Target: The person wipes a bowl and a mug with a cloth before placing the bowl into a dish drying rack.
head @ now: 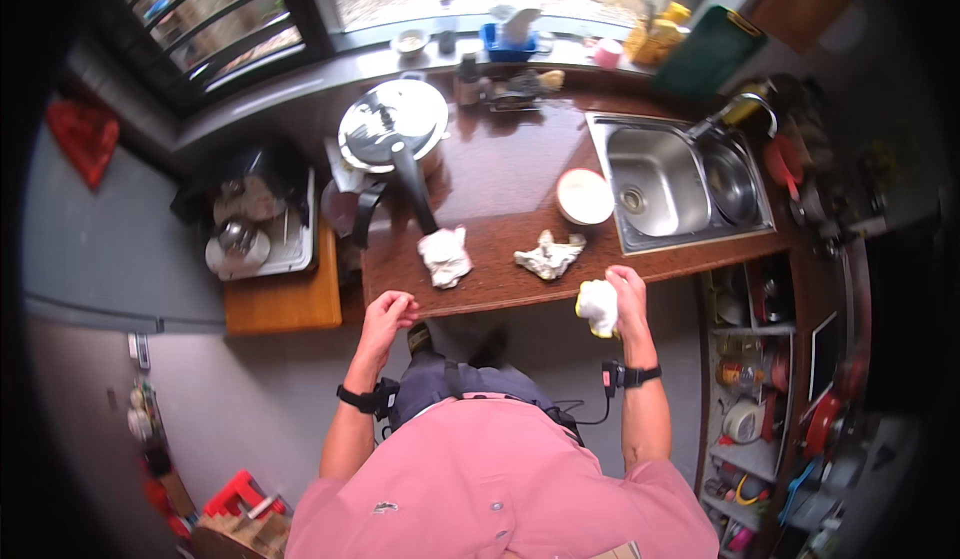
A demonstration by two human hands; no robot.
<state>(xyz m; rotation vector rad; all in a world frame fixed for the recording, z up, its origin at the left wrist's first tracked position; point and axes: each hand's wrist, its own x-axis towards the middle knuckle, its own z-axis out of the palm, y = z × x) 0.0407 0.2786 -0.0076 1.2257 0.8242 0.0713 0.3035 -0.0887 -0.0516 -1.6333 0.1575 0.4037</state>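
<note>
My right hand (628, 296) is closed on a white cloth with yellow edging (598, 308), held just in front of the counter's edge. My left hand (390, 319) is by the front left corner of the counter, its fingers curled, with no object visible in them. A crumpled whitish cloth (550, 256) lies on the dark red counter (499, 176) between my hands. Another folded white cloth (445, 257) lies at the end of the black handle of a lidded steel pot (394, 125). A white bowl with a reddish rim (585, 197) stands beside the sink.
The steel double sink (660, 180) with its tap is at the right. A dish rack (292, 233) stands left on a wooden cabinet (283, 296). A blue basket (510, 43) and small containers line the windowsill. Open shelves (750, 450) hold kitchenware below right.
</note>
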